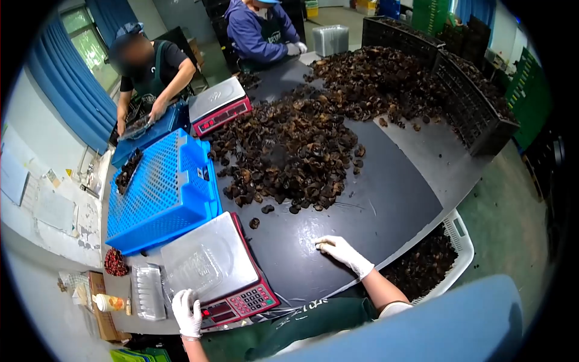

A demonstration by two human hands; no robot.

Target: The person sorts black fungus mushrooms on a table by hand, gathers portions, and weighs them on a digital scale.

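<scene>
Your left hand (pixel 187 312) curls its fingers beside the near scale (pixel 228 246); I cannot tell whether it grips anything. Your right hand (pixel 338 251) is half open, empty, over the desk (pixel 392 181). One clear tray (pixel 202 271) lies on the scale. Dark pieces (pixel 289 157) heap beyond, with a blue crate (pixel 151 193) left.

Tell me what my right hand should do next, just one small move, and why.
I'd probably reach the right hand forward to the heap of dark pieces and pick up a few: the hand appears to hold nothing, the heap lies just ahead of it, and the clear tray on the nearer scale looks empty.
</scene>
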